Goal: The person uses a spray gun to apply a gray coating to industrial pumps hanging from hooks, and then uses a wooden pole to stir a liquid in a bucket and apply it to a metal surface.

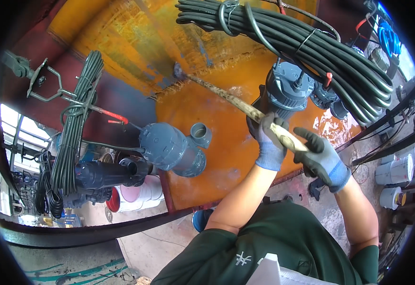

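Observation:
Both my hands wear grey-blue gloves with dark palms. My left hand (270,141) is closed round a long, pale wooden stick (229,98), near its lower part. At the stick's near end, my right hand (322,159) curls loosely, thumb above and fingers below. The stick slants up and left to a small greyish tip (178,71), whose kind I cannot make out. That tip is at the lower part of a stained yellow-orange panel (136,40). Just beyond my left hand hangs a grey-blue pump (290,85), partly covering the shiny orange surface (217,156) below.
A thick coil of black cable (288,42) hangs at upper right. Left of the stick hangs another grey-blue pump (172,147), beside a bundled cable (77,123) on a metal hook (51,85). A dark rim (108,232) curves in front; white buckets (395,170) stand at right.

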Tool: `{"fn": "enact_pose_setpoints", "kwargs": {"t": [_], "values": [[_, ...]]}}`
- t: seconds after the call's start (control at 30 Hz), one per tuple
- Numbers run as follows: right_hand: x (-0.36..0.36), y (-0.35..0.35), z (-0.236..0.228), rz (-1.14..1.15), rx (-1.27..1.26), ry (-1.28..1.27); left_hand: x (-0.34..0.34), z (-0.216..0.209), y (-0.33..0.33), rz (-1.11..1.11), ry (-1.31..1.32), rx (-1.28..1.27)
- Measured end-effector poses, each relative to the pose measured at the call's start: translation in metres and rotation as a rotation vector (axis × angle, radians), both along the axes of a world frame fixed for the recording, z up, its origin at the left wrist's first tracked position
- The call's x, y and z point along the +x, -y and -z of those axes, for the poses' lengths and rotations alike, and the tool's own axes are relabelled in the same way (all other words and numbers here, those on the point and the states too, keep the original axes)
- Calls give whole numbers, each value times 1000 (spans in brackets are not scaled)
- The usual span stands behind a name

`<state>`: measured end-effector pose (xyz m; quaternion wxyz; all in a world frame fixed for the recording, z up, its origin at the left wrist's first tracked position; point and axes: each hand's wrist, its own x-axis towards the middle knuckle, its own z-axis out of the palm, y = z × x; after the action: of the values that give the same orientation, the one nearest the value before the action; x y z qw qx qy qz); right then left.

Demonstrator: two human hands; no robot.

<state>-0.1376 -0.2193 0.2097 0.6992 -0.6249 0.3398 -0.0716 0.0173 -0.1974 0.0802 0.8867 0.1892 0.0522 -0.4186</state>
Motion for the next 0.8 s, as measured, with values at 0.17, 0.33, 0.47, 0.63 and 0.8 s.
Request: {"fn": "enact_pose_setpoints", "kwargs": {"t": [0.17, 0.33, 0.47, 0.63, 0.8], "values": [[-30, -26, 14, -194, -323, -70, 15, 11, -22, -65, -122, -30], [10, -14, 0, -300, -287, -57, 46, 0, -34, -167, 45, 57], [77, -10, 3, -387, -282, -4, 113, 20, -51, -259, 169, -112], [134, 10, 33, -368, -152, 141, 176, 27, -43, -177, 228, -344], [88, 31, 12, -266, -164, 118, 126, 0, -2, -230, 191, -53]]}}
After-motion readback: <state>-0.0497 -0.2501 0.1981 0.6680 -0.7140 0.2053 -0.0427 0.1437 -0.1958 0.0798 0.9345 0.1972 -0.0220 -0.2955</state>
